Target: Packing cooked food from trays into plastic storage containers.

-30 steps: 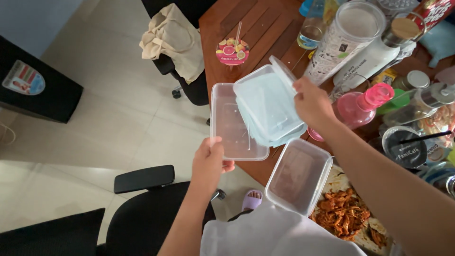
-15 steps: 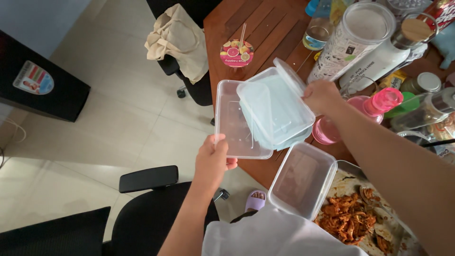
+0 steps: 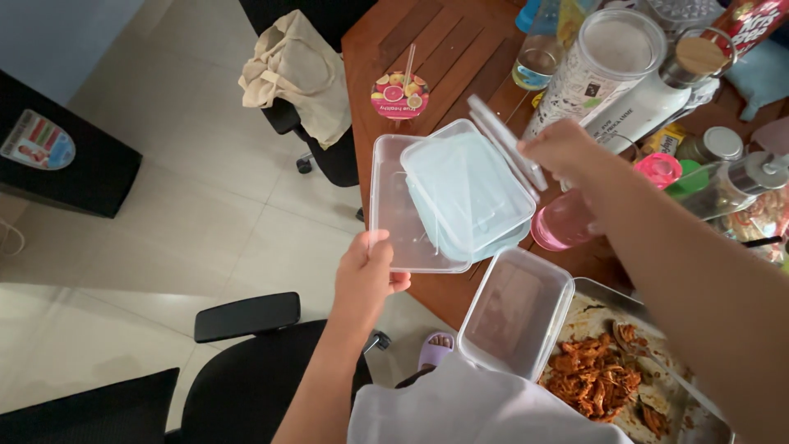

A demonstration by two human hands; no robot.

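My left hand [image 3: 366, 276] grips the near edge of a clear plastic container [image 3: 398, 215] held over the table's corner. A stack of clear lids [image 3: 467, 191] lies across that container. My right hand [image 3: 564, 150] pinches one clear lid [image 3: 506, 141] and tilts it up off the far end of the stack. A second clear container [image 3: 516, 313] stands empty on the wooden table [image 3: 448, 49] near me, next to a metal tray [image 3: 612, 372] of shredded reddish food.
The table's right side is crowded: a pink bottle [image 3: 575, 215], a tall white patterned jar [image 3: 595, 62], a white bottle with a wooden cap [image 3: 657, 86], small jars. A sealed fruit-printed cup [image 3: 399, 94] stands farther back. Black office chairs [image 3: 246, 316] sit on the tiled floor; a beige bag [image 3: 300, 71] hangs on one.
My right hand has lifted the top lid steeper, onto its edge, and pulled it to the right off the stack. My left hand keeps its hold on the container.
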